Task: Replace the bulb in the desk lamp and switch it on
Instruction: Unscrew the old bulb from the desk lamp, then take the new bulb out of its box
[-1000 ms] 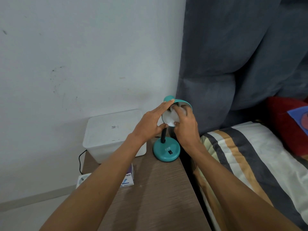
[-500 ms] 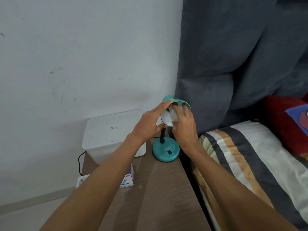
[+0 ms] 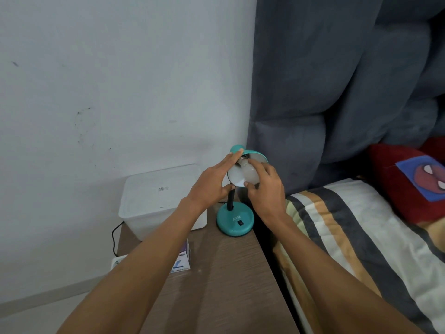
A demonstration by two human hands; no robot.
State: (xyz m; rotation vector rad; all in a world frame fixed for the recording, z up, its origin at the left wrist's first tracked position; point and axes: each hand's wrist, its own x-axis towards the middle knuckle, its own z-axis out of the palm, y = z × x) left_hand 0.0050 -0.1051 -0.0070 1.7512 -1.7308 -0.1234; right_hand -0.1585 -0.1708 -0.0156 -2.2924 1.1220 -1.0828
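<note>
A person's 2 hands work at a teal desk lamp (image 3: 234,221) standing at the back right corner of a wooden worktop (image 3: 224,285). The left hand (image 3: 212,186) steadies the tilted shade (image 3: 234,177), straight fingers along its upper rim and thumb beneath. The right hand (image 3: 265,186) curls its fingers around a white bulb (image 3: 249,171), whose metal base sits at the socket inside the shade. A white plastic box (image 3: 159,196) stands just left of the lamp; a striped bed (image 3: 361,237) lies to the right.
</note>
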